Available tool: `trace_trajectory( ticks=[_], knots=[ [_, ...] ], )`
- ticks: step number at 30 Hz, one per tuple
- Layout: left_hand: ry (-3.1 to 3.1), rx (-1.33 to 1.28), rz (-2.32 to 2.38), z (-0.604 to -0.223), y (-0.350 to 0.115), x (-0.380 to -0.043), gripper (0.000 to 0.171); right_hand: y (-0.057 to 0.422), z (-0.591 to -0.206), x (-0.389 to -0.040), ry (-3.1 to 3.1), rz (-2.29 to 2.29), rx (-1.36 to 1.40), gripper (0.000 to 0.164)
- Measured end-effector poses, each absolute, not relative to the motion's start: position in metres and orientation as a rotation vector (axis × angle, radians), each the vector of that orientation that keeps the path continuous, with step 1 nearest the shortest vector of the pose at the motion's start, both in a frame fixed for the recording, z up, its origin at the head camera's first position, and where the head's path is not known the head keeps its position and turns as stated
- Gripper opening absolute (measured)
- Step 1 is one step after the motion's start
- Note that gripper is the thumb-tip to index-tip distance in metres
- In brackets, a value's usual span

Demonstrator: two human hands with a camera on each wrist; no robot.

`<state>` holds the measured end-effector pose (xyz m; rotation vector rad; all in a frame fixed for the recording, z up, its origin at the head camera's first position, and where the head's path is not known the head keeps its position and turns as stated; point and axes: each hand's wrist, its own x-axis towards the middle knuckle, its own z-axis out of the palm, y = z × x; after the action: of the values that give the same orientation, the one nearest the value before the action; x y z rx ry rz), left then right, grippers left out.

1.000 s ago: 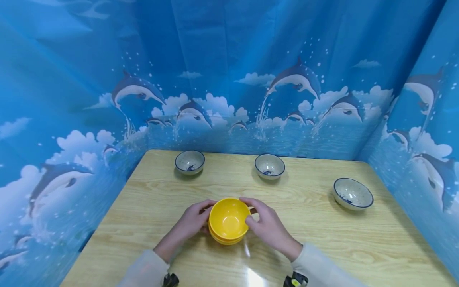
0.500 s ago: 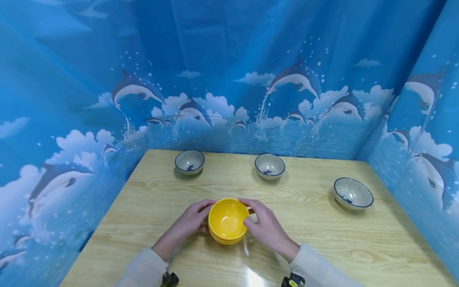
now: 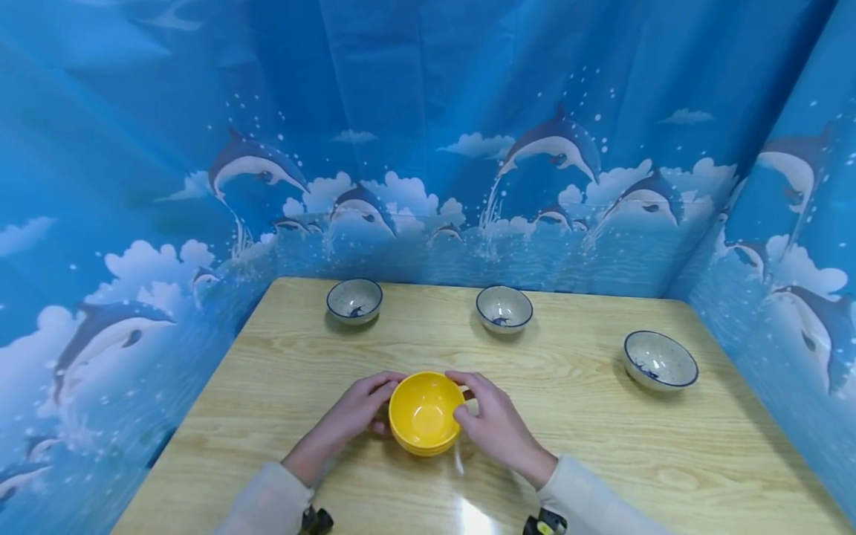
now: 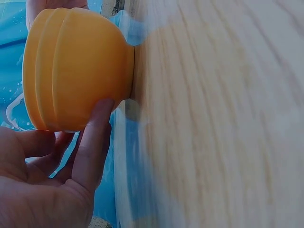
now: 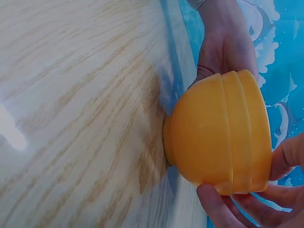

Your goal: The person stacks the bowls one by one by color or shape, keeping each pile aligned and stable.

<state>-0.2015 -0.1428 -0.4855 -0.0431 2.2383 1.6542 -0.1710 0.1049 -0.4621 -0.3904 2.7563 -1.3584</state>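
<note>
Three nested yellow bowls (image 3: 426, 420) form an upright stack near the front middle of the table (image 3: 568, 438). On the left side of the stack, my left hand (image 3: 354, 412) holds it, fingers along the outer wall and thumb by the rims. My right hand (image 3: 500, 427) grips the opposite side, its thumb and index finger at the top rim. Both wrist views show the yellow bowl stack (image 4: 88, 71) from the side, its foot right at the wood surface. Fingertips (image 5: 209, 194) of the right hand support the lower curve of the bottom bowl.
Two speckled bowls with blue rims stand at the back: a left one (image 3: 354, 301) and a middle one (image 3: 504, 309). Another patterned bowl (image 3: 659, 361) sits at the right. A blue dolphin-print curtain (image 3: 428, 148) encloses the table's back and sides.
The top yellow bowl has settled slightly down and left, lining up more evenly with those below. Both hands have shifted a little with it; the patterned bowls stay put.
</note>
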Motion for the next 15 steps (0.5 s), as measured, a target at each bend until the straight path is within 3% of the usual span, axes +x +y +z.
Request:
trace_trajectory(
  ticks=[15],
  knots=[
    [2.237, 0.003, 1.629, -0.4840, -0.1411, -0.2005, 0.050, 0.1104, -0.4706, -0.1673, 2.664, -1.503, -0.390, 0.051]
  ],
)
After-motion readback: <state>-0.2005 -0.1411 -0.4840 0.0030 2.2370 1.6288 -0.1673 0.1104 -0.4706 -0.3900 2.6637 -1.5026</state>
